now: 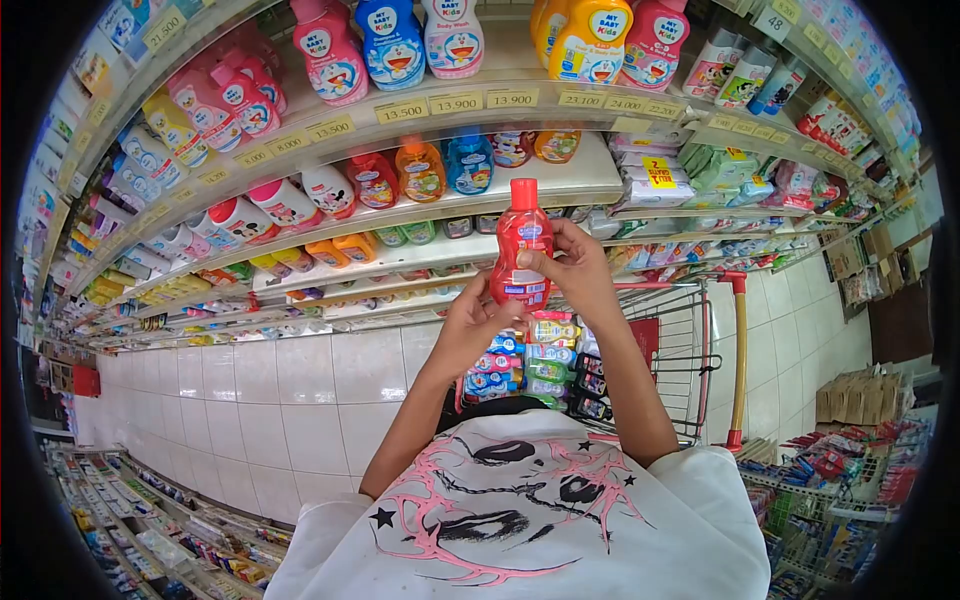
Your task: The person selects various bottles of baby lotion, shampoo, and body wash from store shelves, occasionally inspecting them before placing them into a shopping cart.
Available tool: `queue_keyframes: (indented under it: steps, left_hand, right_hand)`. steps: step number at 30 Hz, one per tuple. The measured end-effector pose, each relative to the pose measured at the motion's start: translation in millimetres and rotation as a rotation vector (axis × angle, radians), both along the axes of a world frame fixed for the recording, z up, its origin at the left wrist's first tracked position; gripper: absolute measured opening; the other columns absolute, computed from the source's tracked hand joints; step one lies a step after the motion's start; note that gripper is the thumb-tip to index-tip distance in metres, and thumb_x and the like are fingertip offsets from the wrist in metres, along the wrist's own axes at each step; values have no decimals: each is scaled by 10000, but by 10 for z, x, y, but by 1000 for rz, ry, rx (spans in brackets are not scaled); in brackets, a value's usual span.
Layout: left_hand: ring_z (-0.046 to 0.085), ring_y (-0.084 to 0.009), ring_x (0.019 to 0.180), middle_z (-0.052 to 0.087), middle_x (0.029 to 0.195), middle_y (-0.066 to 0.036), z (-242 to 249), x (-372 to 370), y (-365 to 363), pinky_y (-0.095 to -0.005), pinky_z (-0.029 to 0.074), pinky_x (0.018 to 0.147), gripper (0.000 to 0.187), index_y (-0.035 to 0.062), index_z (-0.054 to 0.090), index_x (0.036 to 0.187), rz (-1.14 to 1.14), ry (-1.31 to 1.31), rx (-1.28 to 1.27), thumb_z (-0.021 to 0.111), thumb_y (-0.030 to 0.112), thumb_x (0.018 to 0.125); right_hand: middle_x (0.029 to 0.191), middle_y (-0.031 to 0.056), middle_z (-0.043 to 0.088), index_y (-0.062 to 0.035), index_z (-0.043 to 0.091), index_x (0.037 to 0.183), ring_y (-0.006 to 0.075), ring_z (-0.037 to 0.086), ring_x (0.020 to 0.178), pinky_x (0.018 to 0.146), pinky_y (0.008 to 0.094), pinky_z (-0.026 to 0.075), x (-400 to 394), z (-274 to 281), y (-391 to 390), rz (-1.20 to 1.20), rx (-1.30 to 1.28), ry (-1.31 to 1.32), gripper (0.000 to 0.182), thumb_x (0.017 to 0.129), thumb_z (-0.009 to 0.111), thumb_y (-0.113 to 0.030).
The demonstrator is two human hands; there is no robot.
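Observation:
Upright in front of me is a red bottle [522, 232] with a red cap and a printed label, held between both hands. My left hand [480, 318] grips its lower end, fingers behind the base and thumb at the front. Higher up on the right side, my right hand [572, 268] is wrapped round it, its thumb pressed on the label. Most fingertips are hidden behind the bottle. Just beyond it, the middle shelf carries similar bottles: a red one [374, 182], an orange one [418, 172] and a blue one [469, 163].
A shopping cart [739, 360] with a red and yellow handle stands at my right. Packed bottles [548, 365] sit below my hands. The upper shelf edge [420, 110] bears price tags. White floor tiles [300, 375] extend leftward. More stocked racks [150, 510] stand at lower left; brown packages [858, 397] sit right.

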State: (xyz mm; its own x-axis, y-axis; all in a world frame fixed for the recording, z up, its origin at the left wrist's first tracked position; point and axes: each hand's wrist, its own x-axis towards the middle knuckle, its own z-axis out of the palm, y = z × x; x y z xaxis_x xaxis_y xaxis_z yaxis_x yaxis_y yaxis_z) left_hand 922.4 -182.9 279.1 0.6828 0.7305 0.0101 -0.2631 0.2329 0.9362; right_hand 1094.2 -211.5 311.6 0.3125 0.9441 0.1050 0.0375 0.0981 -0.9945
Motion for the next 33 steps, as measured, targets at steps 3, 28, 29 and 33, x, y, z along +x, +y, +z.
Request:
queue_keyframes:
  steps: [3, 28, 29, 33]
  left_hand:
    - [645, -161, 887, 640, 1057, -96, -30, 39, 102, -313, 558, 753, 385, -3, 480, 1272, -37, -17, 22, 624, 93, 928]
    - [639, -149, 844, 614, 1056, -100, -336, -109, -133, -290, 536, 734, 444, -28, 486, 1287, 2, 111, -2, 663, 121, 908]
    - [629, -146, 855, 595, 1064, -99, -294, -79, -162, -282, 531, 730, 481, -16, 501, 1294, 114, 280, 225, 698, 123, 878]
    - [583, -135, 889, 528, 1081, -93, -20, 2, -291, -255, 508, 723, 556, 27, 551, 1298, 235, 465, 647, 775, 131, 800]
  right_hand:
    - [950, 33, 671, -8, 631, 1070, 93, 627, 848, 734, 269, 528, 119, -16, -12, 32, -41, 246, 301, 950, 625, -285]
    - [1156, 74, 610, -14, 527, 1307, 118, 606, 981, 867, 292, 495, -94, -486, -314, -75, -103, 152, 433, 958, 609, -256]
    - [1168, 73, 597, -20, 499, 1328, 124, 601, 1004, 883, 305, 494, -158, -438, -322, -60, -76, 178, 449, 953, 615, -238]
    - [1179, 74, 590, -40, 448, 1368, 144, 589, 1061, 916, 331, 488, -107, -419, -356, 31, -75, 680, 490, 940, 625, -202]
